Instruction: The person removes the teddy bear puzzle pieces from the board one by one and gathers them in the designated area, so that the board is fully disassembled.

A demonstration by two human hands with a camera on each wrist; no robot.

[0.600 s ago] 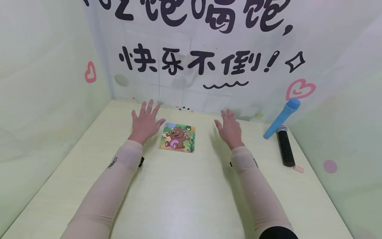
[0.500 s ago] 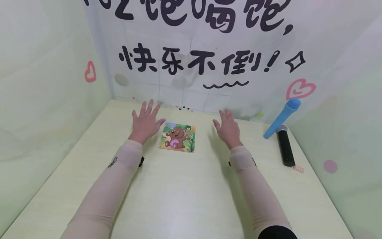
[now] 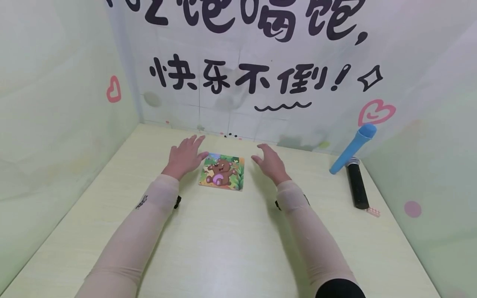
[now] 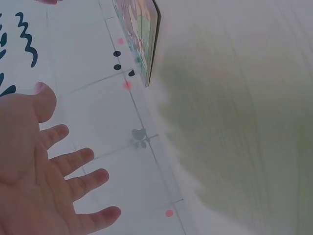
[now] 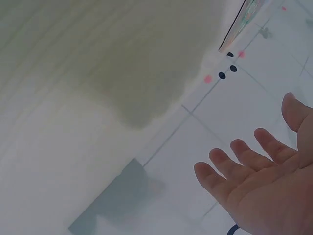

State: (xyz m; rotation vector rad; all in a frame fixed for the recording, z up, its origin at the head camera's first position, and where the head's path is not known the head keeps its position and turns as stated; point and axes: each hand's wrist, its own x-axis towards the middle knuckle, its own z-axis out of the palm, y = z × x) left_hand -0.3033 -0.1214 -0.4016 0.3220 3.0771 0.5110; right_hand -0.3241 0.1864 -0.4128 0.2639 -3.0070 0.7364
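A square picture board with a cartoon brown bear lies flat on the table, between the two hands. The left hand is just to its left, fingers spread and thumb right at the board's upper left corner in the head view. To the board's right, apart from it, hovers the right hand, thumb toward the board and holding nothing. The left wrist view shows the left palm with loosely extended fingers and the board's thin edge above. Likewise the right palm holds nothing in the right wrist view.
At the table's right side a blue microphone-shaped tube leans upward beside a black microphone lying down. A small pink checked piece is at its lower end. A printed cloth wall borders the pale table at the back.
The right hand has moved left toward the bear board. The left hand's fingers have bent slightly and drawn back from the wall. The board has stayed in place.
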